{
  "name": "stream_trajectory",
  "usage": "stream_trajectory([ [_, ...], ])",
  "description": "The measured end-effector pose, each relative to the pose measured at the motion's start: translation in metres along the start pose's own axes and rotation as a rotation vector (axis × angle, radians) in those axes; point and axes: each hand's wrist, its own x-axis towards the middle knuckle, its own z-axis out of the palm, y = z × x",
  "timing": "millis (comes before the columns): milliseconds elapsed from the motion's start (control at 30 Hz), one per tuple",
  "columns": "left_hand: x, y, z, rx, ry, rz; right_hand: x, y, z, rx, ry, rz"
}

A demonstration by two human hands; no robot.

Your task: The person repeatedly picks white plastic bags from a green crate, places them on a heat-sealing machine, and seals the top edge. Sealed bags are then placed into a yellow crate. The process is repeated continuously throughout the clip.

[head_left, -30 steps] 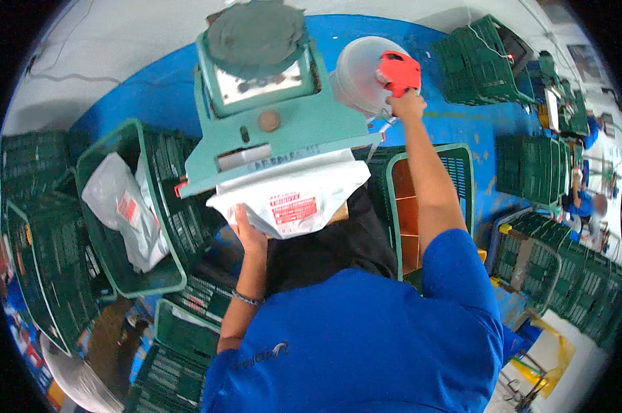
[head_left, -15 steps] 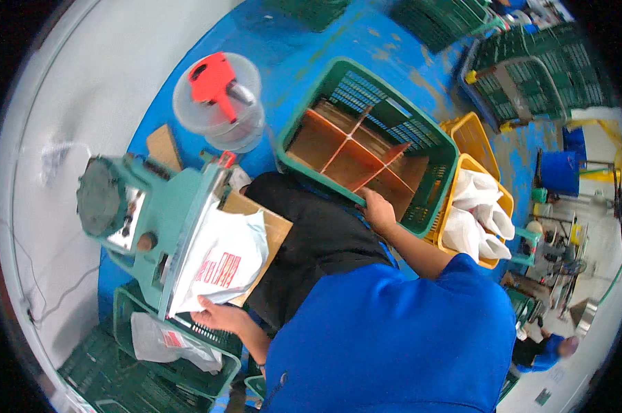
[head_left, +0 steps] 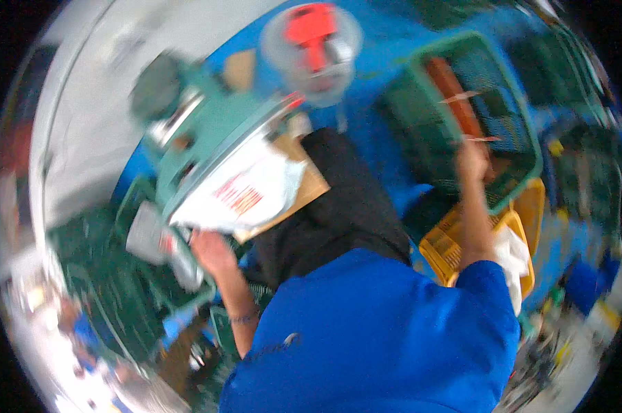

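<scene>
My left hand (head_left: 213, 251) pinches the lower corner of a white plastic bag (head_left: 259, 182) with red print. The bag lies flat over a brown board (head_left: 309, 187), along the long straight edge of a green machine (head_left: 211, 127). Off to the right, my right hand (head_left: 473, 162) is smeared by motion but appears closed on the near rim of a green plastic crate (head_left: 431, 113). This crate is tilted, showing its outer side wall and an orange-brown divider (head_left: 455, 89) inside. The fingertips of my right hand are hard to make out.
A clear bucket (head_left: 324, 86) carrying a red-handled tool (head_left: 312, 31) stands behind the machine. Yellow baskets (head_left: 438, 244) holding white bags (head_left: 509, 258) are beside the tilted crate. At left, another green crate (head_left: 135, 196) contains a printed bag (head_left: 149, 234). More crates stack below it.
The green crate has shifted right and tipped, with my right hand moving along at its rim. My left hand stays at the bag's corner. The whole view has swung, blurring the surroundings.
</scene>
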Motion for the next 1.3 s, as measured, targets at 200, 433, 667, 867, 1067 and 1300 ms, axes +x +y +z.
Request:
stream_trajectory([
  [200, -0.031, 0.010, 0.002, -0.179, 0.672, -0.006, 0.080, 0.026, -0.086, 0.097, 0.566, 0.320],
  [433, -0.033, 0.022, -0.001, -0.222, 0.846, 0.093, -0.051, 0.063, -0.082, 0.827, 0.458, -0.128],
  [667, 0.099, 0.133, 0.069, 0.861, 0.335, 0.601, -0.267, 0.152, -0.008, 0.394, -0.720, 0.519],
  [867, 0.270, 0.124, 0.156, 1.720, -0.213, 0.688, -0.307, 0.143, 0.033, 0.494, -0.421, 0.538],
  [1067, 0.300, 0.108, 0.158, 1.794, -0.116, 0.535, -0.345, 0.118, 0.069, 0.752, 0.235, 0.759],
  [1300, 0.253, 0.147, 0.079, 1.785, 0.255, 0.526, -0.344, 0.117, 0.088, 1.120, 0.131, 0.889],
])
